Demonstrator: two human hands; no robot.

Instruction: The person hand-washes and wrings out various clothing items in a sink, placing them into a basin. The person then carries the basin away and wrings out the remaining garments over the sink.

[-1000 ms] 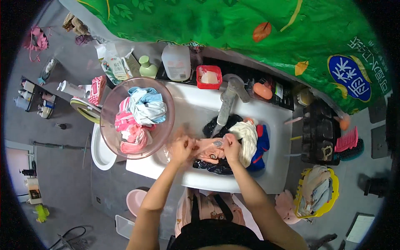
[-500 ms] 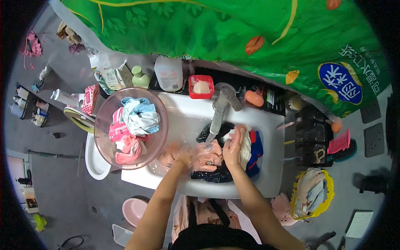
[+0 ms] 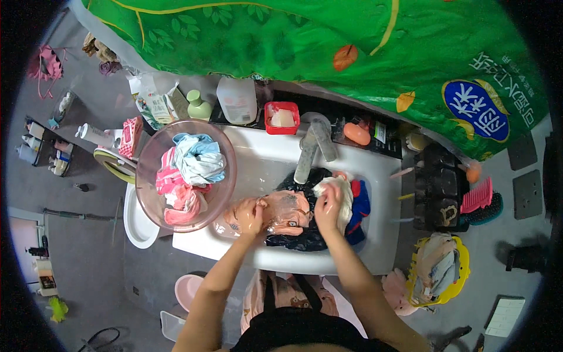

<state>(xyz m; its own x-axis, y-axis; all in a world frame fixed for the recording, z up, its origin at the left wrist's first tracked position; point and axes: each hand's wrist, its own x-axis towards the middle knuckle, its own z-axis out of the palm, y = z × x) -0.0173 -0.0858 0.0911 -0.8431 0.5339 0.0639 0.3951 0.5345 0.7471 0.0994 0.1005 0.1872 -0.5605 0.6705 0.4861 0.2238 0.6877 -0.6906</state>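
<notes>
A white washbasin (image 3: pixel 375 258) holds water and a heap of wet clothes. My left hand (image 3: pixel 251 216) is closed on a peach-coloured printed garment (image 3: pixel 287 211), which stretches through the water toward the basin's middle. My right hand (image 3: pixel 329 205) has its fingers curled in beside a white cloth (image 3: pixel 347 205); what lies inside them is hidden. Under the peach garment sits a black garment (image 3: pixel 314 242), and a blue-and-red one (image 3: pixel 359 212) lies right of the white cloth. The tap (image 3: pixel 306 158) reaches over the heap.
A clear bowl (image 3: pixel 141 193) with pink clothes and a light-blue garment (image 3: pixel 199 159) stands on the basin's left side. Along the back ledge are a red soap dish (image 3: pixel 282 130), a jug (image 3: pixel 237 102) and orange soap (image 3: pixel 356 134). A yellow basket (image 3: pixel 463 273) of clothes is at right.
The splashing around my left hand has died down, and that hand now shows clearly on the peach garment. My right hand's raised fingers have curled in and come lower. The tap's lever has swung forward.
</notes>
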